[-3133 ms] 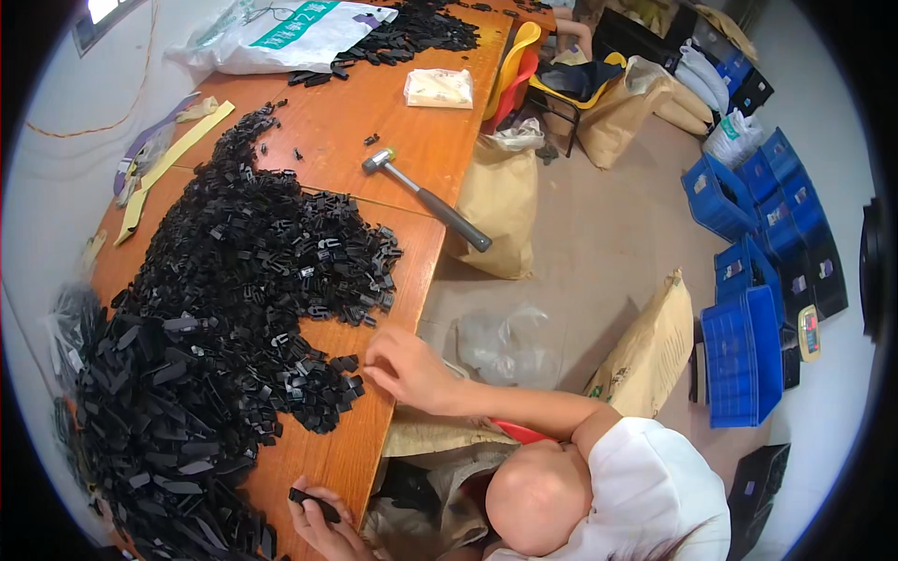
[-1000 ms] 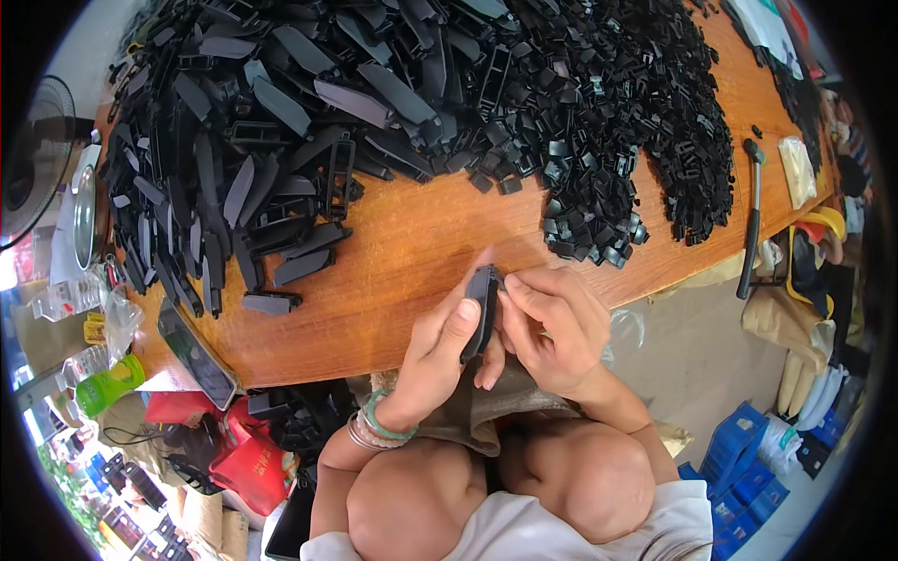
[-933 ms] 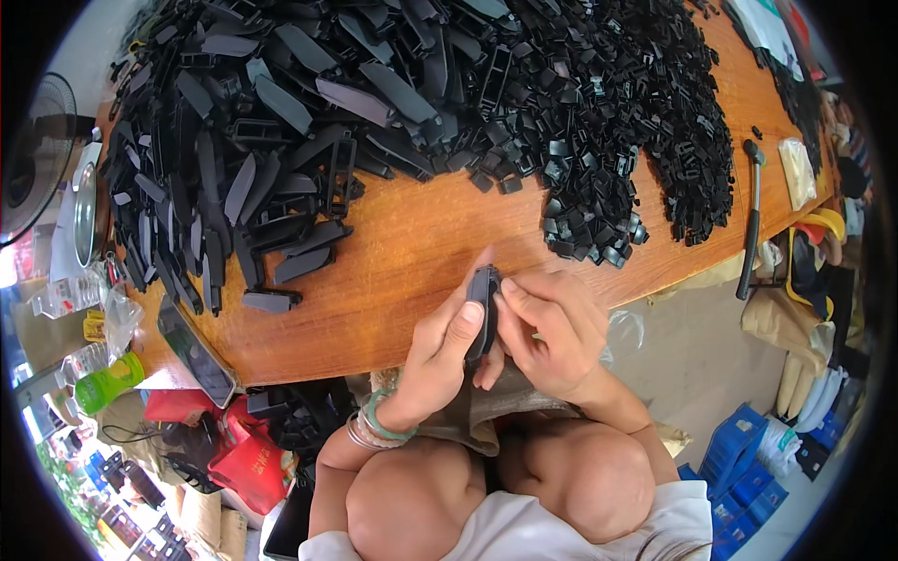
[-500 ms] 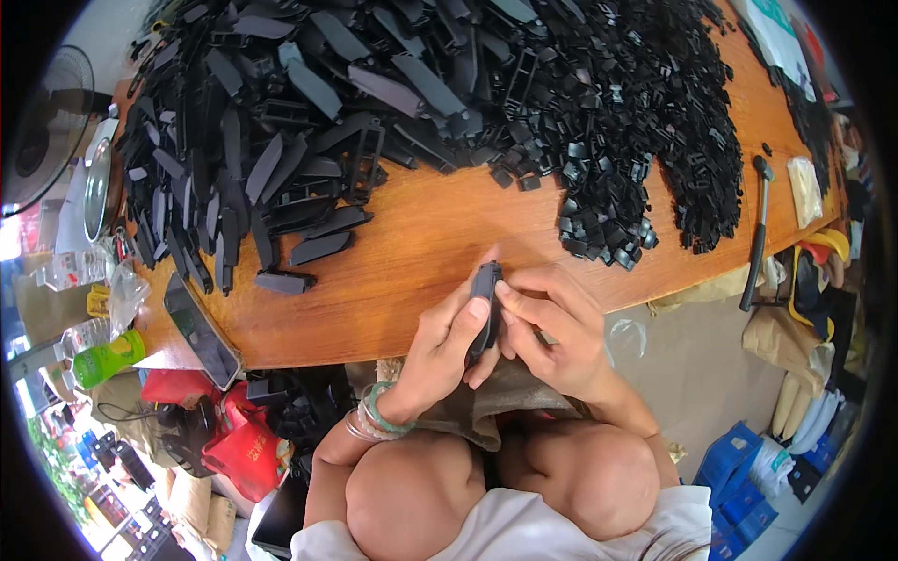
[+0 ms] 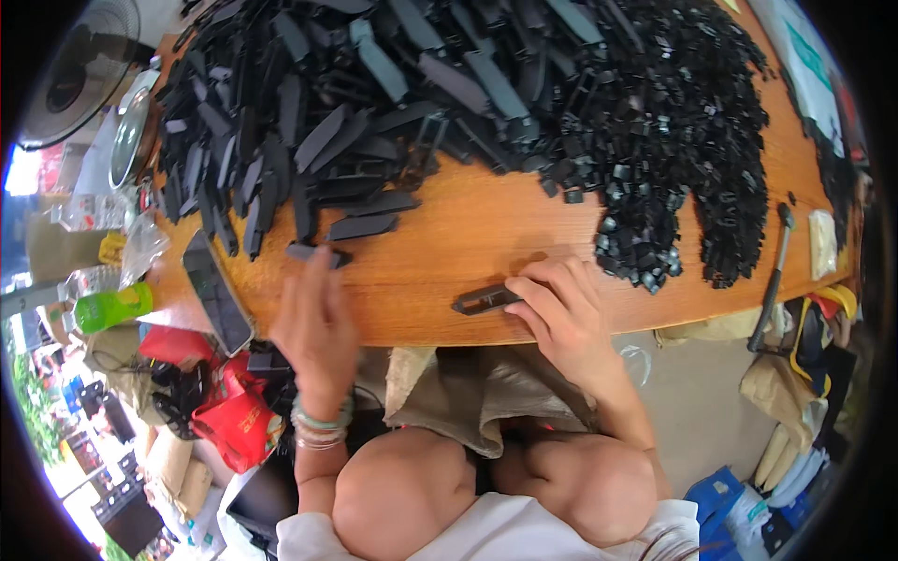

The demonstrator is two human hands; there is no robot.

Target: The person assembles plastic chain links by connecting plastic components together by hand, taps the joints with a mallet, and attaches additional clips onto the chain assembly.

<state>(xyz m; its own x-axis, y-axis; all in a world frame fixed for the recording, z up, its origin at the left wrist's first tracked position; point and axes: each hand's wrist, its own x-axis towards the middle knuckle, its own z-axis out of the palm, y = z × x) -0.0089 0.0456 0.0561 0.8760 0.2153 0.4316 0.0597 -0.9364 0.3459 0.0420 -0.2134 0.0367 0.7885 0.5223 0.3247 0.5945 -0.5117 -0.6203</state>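
Over the front of the table, I have my right hand pinching a black casing by one end. Over the table's left front, my left hand is blurred at a black part; from here I can't tell if it grips. Small parts heap on the table's far right.

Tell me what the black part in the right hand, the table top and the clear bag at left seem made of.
Black part in the right hand: probably moulded plastic, matt, judging by its even colour and open frame. Table top: wood or wood-look laminate, slightly glossy, with visible grain. Clear bag: likely thin plastic film, shiny and crinkled.
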